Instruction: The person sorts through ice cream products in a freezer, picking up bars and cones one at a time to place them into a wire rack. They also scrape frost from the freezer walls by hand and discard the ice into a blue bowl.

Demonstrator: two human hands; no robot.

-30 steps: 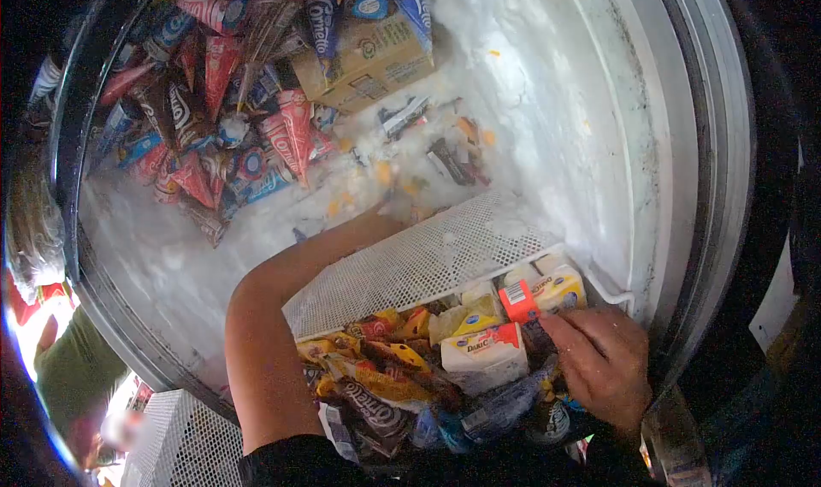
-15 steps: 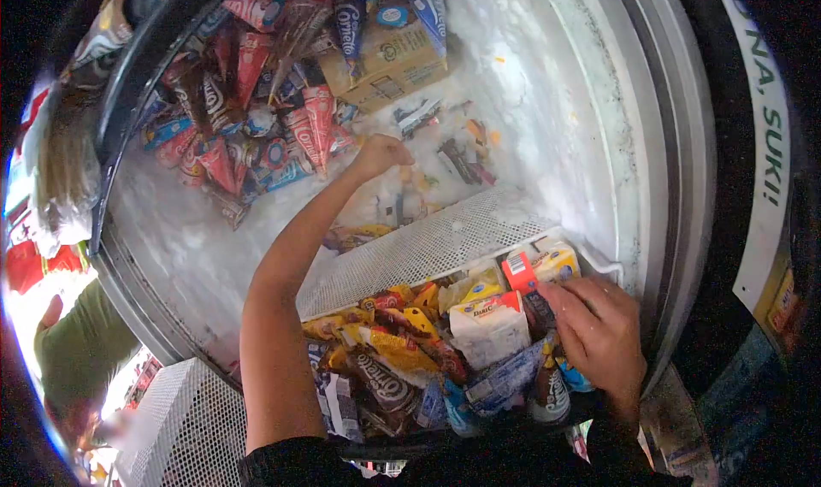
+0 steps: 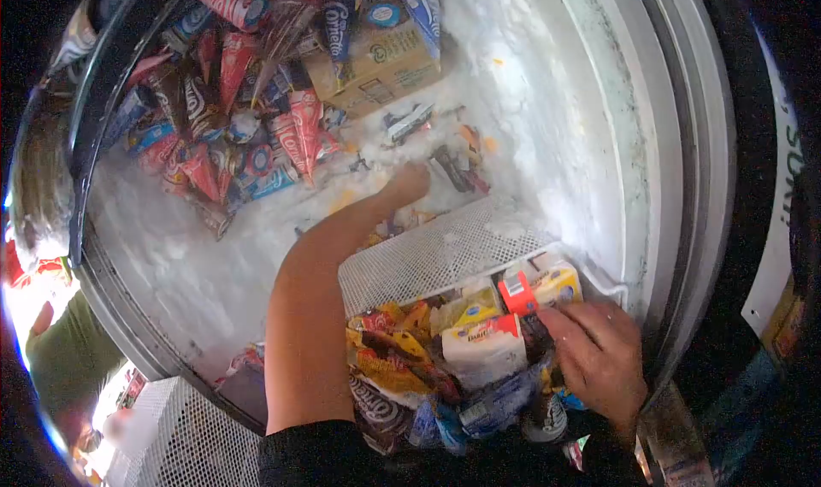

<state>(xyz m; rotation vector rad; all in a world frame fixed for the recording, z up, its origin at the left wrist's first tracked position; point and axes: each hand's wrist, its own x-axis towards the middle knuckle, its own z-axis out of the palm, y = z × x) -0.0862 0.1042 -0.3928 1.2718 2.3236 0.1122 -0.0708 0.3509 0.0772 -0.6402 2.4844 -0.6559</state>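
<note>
My left hand reaches deep into a frosty chest freezer, low over the ice between a dark wrapped ice cream bar and the white mesh basket. Its fingers point down and are hidden from me. My right hand is at the basket's right end, fingers bent and drawn together beside a red and white box with a barcode. What these fingers hold is hidden. Next to it in the basket are a white Dairy Creme pack, yellow wrappers and blue packs.
Many Cornetto cones lie piled at the far left, some on a cardboard box. Thick frost coats the freezer wall. Another person's green sleeve shows at left, near a second white mesh basket.
My left hand has moved right and lower, toward the mesh basket, and the forearm has shifted right. The right hand stays at the basket. The view has shifted slightly.
</note>
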